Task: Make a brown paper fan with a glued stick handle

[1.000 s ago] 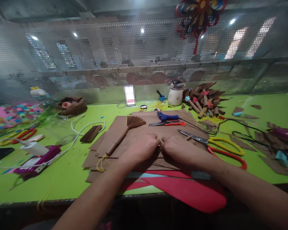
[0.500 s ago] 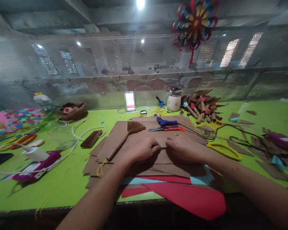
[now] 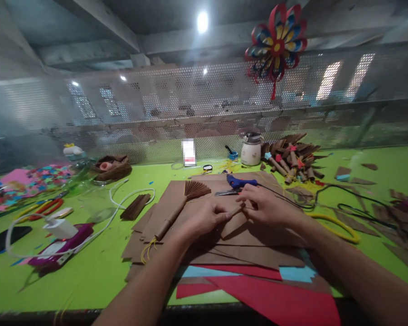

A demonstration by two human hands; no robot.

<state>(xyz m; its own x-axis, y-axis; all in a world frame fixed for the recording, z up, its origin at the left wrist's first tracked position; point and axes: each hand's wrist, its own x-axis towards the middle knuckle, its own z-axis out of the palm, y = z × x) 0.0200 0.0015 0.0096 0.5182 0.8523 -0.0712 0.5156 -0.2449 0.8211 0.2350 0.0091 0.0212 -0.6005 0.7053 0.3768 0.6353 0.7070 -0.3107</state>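
Observation:
My left hand (image 3: 206, 217) and my right hand (image 3: 267, 206) meet at the middle of a stack of brown paper sheets (image 3: 258, 253) on the green table (image 3: 88, 267). Both pinch the folded edge of one brown paper piece (image 3: 236, 217), fingers closed on it. A finished brown paper fan with a rolled handle (image 3: 180, 203) lies on the stack just left of my left hand. Red paper (image 3: 279, 301) and a blue strip (image 3: 294, 274) lie under the stack near the front edge.
Behind my hands lie a blue glue gun (image 3: 241, 182) and a knife. Yellow-handled scissors (image 3: 340, 226) and black cables sit at right. A pile of finished fans (image 3: 294, 158) and a white jar (image 3: 250, 151) stand at the back. White cable, charger (image 3: 59, 228) and pink items lie left.
The camera has tilted up. My hands have moved a little further away across the stack and now pinch a raised fold of the brown paper; the right hand covers the scissors' blades.

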